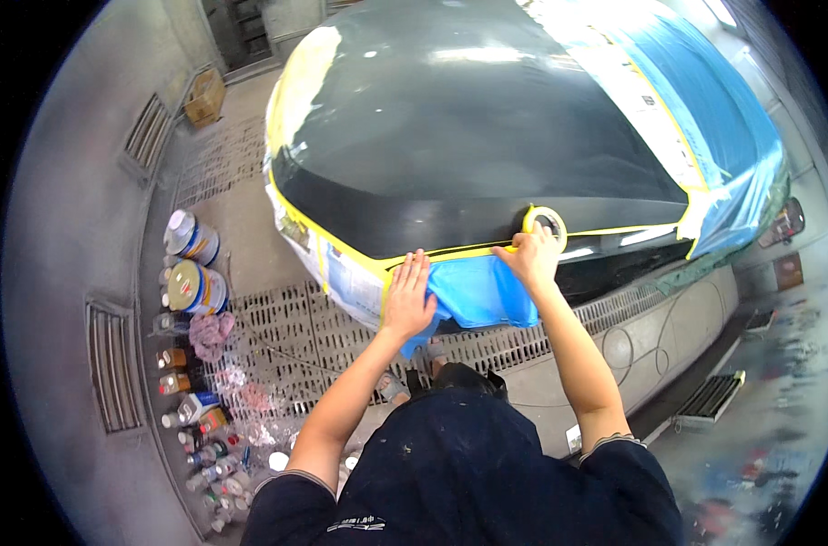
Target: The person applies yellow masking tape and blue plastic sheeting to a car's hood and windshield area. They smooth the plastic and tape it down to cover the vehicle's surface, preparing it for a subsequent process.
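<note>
A dark grey car panel (450,136), bordered with yellow masking tape, lies ahead of me. My left hand (408,298) rests with its fingers stretched out on the panel's near edge, over the taped line and the blue masking film (482,289). Gripped by my right hand (534,258) is a roll of yellow masking tape (528,218), standing on its side against the panel's near edge. The film hangs below the edge between my two hands. Part of the film's upper edge is hidden by my fingers.
Printed masking paper (352,280) covers the car's left corner; blue sheeting (705,100) drapes its right side. Paint cans (188,284), a pink rag (211,335) and several bottles line the left wall. Floor grating (286,337) and a hose (619,346) lie below; a cardboard box (204,96) stands far left.
</note>
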A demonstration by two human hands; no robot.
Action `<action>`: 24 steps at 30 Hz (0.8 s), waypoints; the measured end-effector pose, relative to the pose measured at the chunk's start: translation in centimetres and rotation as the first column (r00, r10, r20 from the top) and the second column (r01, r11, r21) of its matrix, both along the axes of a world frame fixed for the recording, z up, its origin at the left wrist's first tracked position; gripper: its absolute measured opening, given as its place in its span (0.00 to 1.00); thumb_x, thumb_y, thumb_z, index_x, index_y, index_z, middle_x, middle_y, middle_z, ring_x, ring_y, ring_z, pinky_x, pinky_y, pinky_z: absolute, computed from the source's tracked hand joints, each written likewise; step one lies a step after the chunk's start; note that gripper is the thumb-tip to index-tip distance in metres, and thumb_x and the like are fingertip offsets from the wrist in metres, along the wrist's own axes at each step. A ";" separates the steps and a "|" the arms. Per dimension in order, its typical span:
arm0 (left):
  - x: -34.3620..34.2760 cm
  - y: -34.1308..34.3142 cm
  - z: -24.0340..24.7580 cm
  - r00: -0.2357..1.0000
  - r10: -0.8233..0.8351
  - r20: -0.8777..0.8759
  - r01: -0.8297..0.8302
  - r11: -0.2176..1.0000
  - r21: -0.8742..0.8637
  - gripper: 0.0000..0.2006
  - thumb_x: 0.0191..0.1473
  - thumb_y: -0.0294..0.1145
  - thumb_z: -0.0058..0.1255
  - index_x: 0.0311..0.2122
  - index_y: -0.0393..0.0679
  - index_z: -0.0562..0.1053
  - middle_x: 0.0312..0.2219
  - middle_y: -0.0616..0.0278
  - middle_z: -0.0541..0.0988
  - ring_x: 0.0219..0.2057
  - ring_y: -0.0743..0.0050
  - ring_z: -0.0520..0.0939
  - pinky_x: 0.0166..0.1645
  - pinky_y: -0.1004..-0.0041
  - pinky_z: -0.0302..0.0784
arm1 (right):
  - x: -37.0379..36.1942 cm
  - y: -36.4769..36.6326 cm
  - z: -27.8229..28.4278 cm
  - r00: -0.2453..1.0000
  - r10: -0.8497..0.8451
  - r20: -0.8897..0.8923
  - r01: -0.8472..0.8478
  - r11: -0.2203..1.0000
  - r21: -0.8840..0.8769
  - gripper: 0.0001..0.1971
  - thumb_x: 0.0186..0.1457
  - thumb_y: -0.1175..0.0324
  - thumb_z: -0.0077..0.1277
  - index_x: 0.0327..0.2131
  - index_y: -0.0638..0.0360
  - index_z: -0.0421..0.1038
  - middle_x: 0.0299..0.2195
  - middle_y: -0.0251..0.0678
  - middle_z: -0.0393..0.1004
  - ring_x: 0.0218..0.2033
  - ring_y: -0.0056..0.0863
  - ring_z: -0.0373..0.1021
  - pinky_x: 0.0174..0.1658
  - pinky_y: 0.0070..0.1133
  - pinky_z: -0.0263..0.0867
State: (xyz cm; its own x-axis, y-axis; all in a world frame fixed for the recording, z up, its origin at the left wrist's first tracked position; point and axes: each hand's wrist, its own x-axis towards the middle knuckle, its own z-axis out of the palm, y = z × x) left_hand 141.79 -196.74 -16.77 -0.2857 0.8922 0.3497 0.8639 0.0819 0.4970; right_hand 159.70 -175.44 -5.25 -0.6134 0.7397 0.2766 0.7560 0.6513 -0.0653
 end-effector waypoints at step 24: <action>11.2 8.3 5.5 0.976 0.072 -0.208 -0.127 0.955 -0.268 0.46 0.61 0.54 0.51 0.74 0.34 0.49 0.74 0.44 0.49 0.75 0.39 0.45 0.76 0.49 0.41 | 16.8 16.4 2.7 0.783 0.602 -0.157 -0.616 0.786 -0.053 0.26 0.44 0.41 0.65 0.25 0.58 0.84 0.36 0.40 0.71 0.43 0.40 0.66 0.47 0.36 0.65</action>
State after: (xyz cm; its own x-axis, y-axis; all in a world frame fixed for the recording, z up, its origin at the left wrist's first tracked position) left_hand 152.99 -188.44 -11.30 -0.3295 0.9323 0.1494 0.9215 0.2830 0.2659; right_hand 176.52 -159.05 -2.54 -0.9102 0.2505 0.3298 0.1850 0.9584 -0.2175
